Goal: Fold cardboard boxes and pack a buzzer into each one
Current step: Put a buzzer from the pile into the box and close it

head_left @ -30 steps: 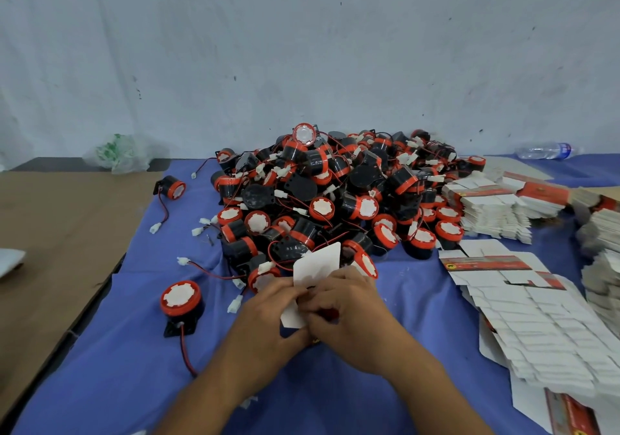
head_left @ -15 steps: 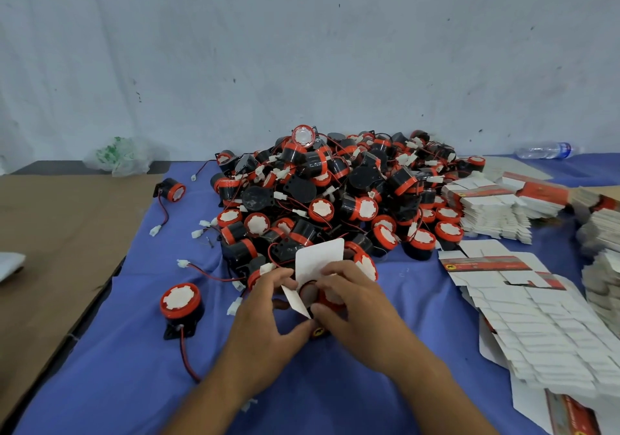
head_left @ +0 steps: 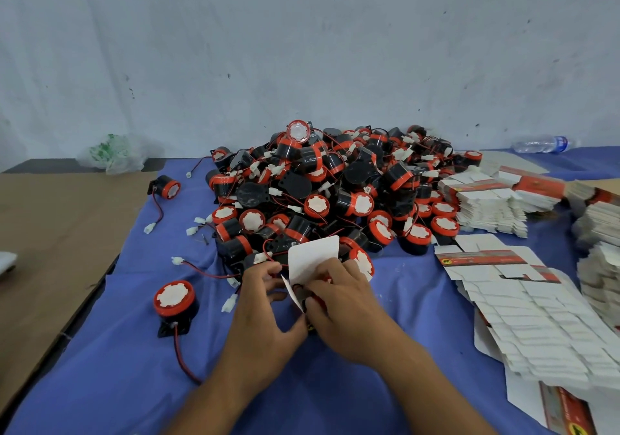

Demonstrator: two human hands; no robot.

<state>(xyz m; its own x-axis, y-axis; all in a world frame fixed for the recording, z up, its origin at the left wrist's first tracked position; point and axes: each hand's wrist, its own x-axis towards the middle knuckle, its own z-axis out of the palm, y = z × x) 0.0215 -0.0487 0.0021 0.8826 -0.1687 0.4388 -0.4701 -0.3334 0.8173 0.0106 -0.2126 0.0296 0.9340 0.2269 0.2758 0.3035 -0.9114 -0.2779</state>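
Observation:
Both my hands meet on a small cardboard box (head_left: 312, 259) at the front of the blue cloth; its white lid flap stands up. My left hand (head_left: 265, 314) grips the box's left side. My right hand (head_left: 342, 307) curls over the box's open top, fingers on a red and black buzzer with its wire that sits partly inside; most of it is hidden. A big heap of red and black buzzers (head_left: 335, 193) lies just behind. Flat unfolded boxes (head_left: 523, 310) fan out at the right.
One buzzer (head_left: 174, 300) stands alone left of my hands, its red wire trailing toward me; another (head_left: 166, 188) lies farther back. More flat box stacks (head_left: 493, 203) sit at back right. A water bottle (head_left: 541, 144) and a plastic bag (head_left: 114, 156) lie by the wall. Brown cardboard (head_left: 50, 240) covers the left.
The lid flap has tilted back and the box has opened toward me. My right hand's fingers have shifted over the opening onto the buzzer; my left hand stays on the box's side.

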